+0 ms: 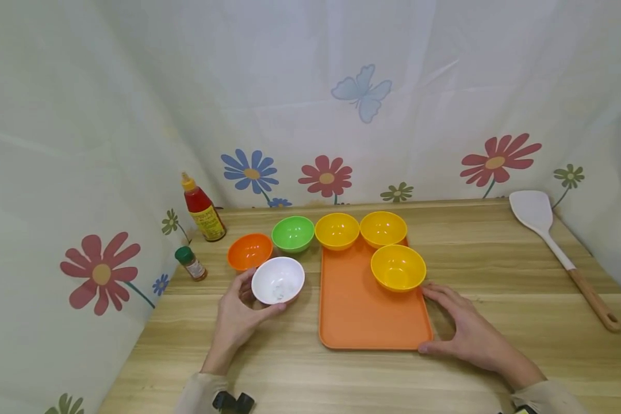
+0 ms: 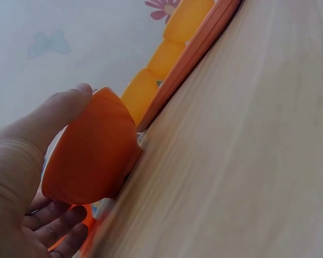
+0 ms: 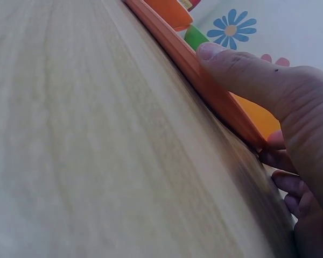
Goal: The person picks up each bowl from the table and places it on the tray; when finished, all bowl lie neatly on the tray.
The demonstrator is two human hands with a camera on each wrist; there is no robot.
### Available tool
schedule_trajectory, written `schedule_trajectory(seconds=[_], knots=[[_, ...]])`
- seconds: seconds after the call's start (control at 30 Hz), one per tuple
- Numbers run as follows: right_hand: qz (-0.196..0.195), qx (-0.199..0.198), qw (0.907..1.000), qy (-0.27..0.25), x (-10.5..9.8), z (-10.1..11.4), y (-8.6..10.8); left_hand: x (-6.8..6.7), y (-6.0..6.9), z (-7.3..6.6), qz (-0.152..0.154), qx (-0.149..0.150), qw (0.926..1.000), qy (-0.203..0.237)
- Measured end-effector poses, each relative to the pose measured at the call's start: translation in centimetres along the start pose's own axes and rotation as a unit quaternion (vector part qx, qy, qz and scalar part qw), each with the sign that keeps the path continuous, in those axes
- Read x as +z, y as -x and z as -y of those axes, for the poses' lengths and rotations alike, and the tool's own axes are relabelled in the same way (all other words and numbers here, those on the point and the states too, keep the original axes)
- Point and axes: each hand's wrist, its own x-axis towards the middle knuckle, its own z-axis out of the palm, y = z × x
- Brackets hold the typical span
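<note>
My left hand [image 1: 236,316] grips a bowl [image 1: 278,279] that is white inside and orange outside. The thumb lies at its near rim and the fingers are round its left side. In the left wrist view the orange outer wall [image 2: 91,150] faces the camera, with its foot low by the tabletop. My right hand [image 1: 468,333] touches the right side of an orange tray [image 1: 372,322], thumb at the near corner and fingers farther up that edge. A yellow bowl [image 1: 398,268] stands on the tray, close to those fingertips.
Two more yellow bowls [image 1: 337,232] [image 1: 383,229] stand along the tray's far end. Left of them are a green bowl [image 1: 293,234] and an orange bowl [image 1: 249,251]. A red sauce bottle [image 1: 204,213] and a green-capped spice jar [image 1: 190,263] stand farther left; a spatula [image 1: 564,256] lies right.
</note>
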Motion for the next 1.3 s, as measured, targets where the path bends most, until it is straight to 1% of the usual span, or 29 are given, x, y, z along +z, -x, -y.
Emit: schedule_trajectory(seconds=[0.33, 0.47, 0.7, 0.77, 0.9, 1.07, 1.17, 1.3], knots=[[0.000, -0.003, 1.0000, 0.000, 0.08, -0.02, 0.00, 0.22, -0.09, 0.15, 0.010, -0.012, 0.9998, 0.009], [0.001, -0.003, 1.0000, -0.001, 0.06, 0.01, 0.02, 0.30, -0.06, 0.20, 0.022, -0.006, 0.9996, 0.016], [0.002, -0.001, 1.0000, 0.002, -0.03, 0.05, -0.12, 0.45, -0.06, 0.11, 0.045, 0.015, 0.9988, -0.015], [0.002, -0.002, 1.0000, 0.004, -0.05, 0.02, -0.20, 0.50, -0.06, 0.11, 0.048, 0.018, 0.9986, -0.013], [0.001, -0.008, 1.0000, 0.004, -0.09, -0.04, -0.35, 0.56, -0.12, 0.21, 0.051, 0.023, 0.9984, -0.001], [0.002, -0.007, 1.0000, 0.003, -0.08, -0.03, -0.33, 0.65, -0.23, 0.40, 0.064, 0.033, 0.9965, 0.042], [0.005, 0.000, 1.0000, 0.002, -0.07, 0.03, -0.21, 0.73, -0.23, 0.45, 0.072, 0.033, 0.9946, 0.067], [0.008, 0.004, 1.0000, 0.002, -0.03, 0.11, -0.03, 0.82, -0.12, 0.41, 0.074, 0.027, 0.9937, 0.080]])
